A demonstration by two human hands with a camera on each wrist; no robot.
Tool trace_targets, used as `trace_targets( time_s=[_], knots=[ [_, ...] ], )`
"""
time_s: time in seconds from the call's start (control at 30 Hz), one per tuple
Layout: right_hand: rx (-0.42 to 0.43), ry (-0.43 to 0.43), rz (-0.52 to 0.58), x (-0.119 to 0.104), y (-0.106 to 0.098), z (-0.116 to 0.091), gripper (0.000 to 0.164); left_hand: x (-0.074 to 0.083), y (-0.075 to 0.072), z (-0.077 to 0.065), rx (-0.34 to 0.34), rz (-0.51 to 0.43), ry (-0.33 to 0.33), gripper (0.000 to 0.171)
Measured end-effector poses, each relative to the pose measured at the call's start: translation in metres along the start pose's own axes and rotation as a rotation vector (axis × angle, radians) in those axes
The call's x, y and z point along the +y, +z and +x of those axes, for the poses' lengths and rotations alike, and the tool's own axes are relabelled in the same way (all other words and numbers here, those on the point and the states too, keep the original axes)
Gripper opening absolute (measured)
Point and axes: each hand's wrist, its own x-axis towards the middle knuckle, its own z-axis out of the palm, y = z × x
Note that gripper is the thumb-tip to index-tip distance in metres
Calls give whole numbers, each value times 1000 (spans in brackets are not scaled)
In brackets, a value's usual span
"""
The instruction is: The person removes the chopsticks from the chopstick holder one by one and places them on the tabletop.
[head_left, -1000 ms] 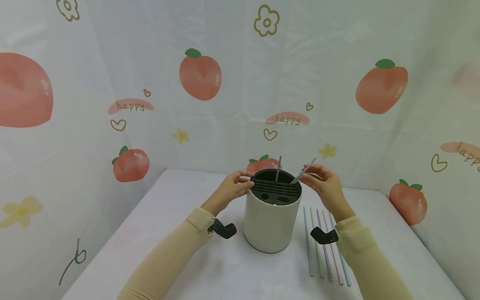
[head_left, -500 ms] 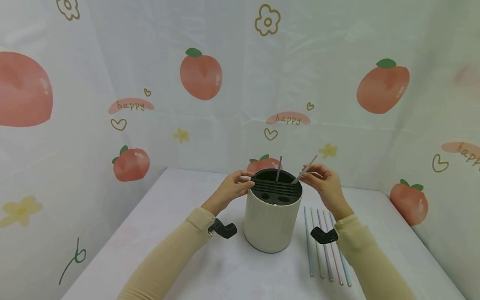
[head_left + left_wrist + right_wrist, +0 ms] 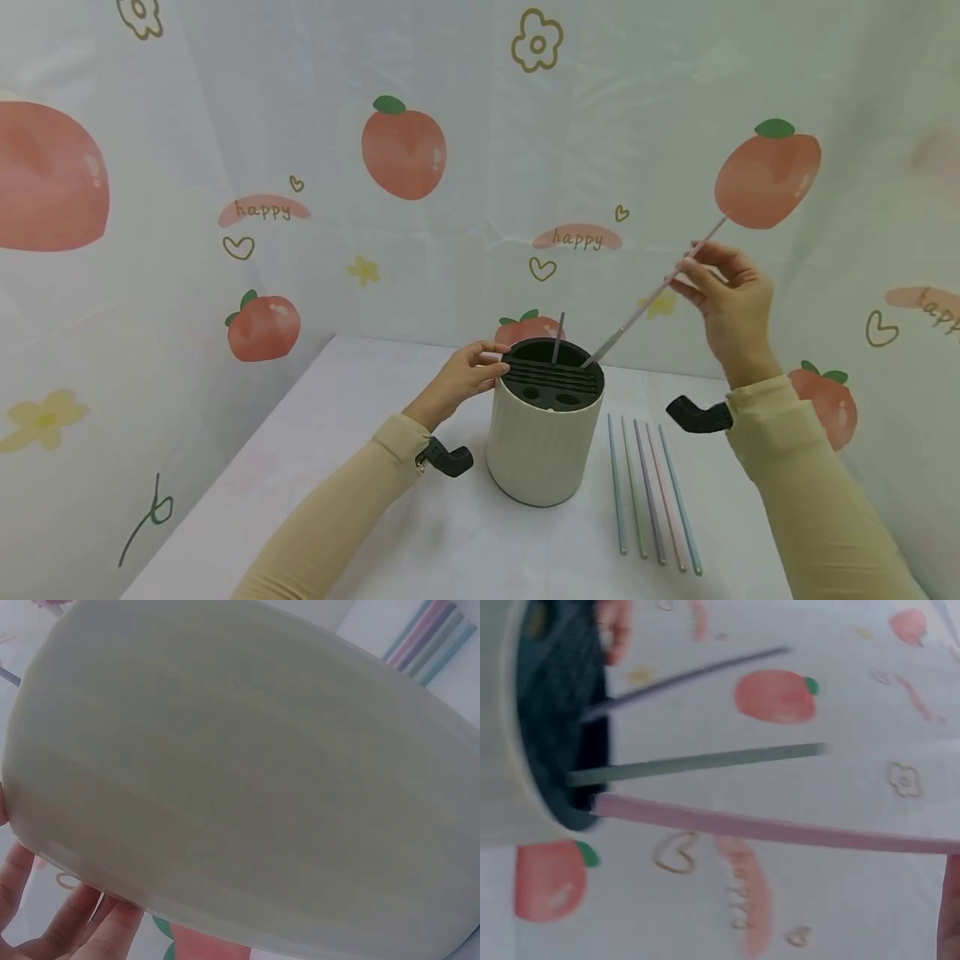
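Observation:
A cream utensil holder [image 3: 542, 454] with a black slotted top stands on the table. My left hand [image 3: 461, 379] touches its left rim with thumb and fingers; fingertips lie along its wall [image 3: 240, 765] in the left wrist view. A purple chopstick [image 3: 558, 337] and a green chopstick [image 3: 705, 764] lean in its rear opening. My right hand [image 3: 731, 300], raised to the right, pinches a pink chopstick [image 3: 660, 290] between thumb and fingers. That chopstick slants down toward the rim. Whether its lower end is inside the opening, I cannot tell.
Several pastel chopsticks [image 3: 652, 500] lie side by side on the white table [image 3: 405, 533], right of the holder. A white cloth [image 3: 480, 150] printed with fruit and flowers hangs behind and at both sides.
My right hand has risen up and to the right from the holder's rim, drawing the pink chopstick with it. The left hand and the holder have stayed in place.

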Motion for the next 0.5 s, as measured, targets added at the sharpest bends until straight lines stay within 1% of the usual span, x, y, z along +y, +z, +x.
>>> trace_targets(
  time_s=[0.07,0.13,0.23,0.3,0.4,0.5],
  knots=[
    [77,-22,15,-16,-2,7,20,0,0,0,0,2,6,33],
    [150,-18,12,-30,-10,12,22,0,0,0,-2,-2,8,33],
    [254,45,-27,-41,-29,12,24,0,0,0,-4,-4,13,34],
    [293,119,-51,-41,-47,9,23,0,0,0,-4,-6,10,34],
    [293,262,-145,-33,-76,-3,19,-1,-1,1,3,-2,7,33],
    [232,424,-248,-19,-106,-18,19,-1,-1,2,9,-1,7,33]
  ],
)
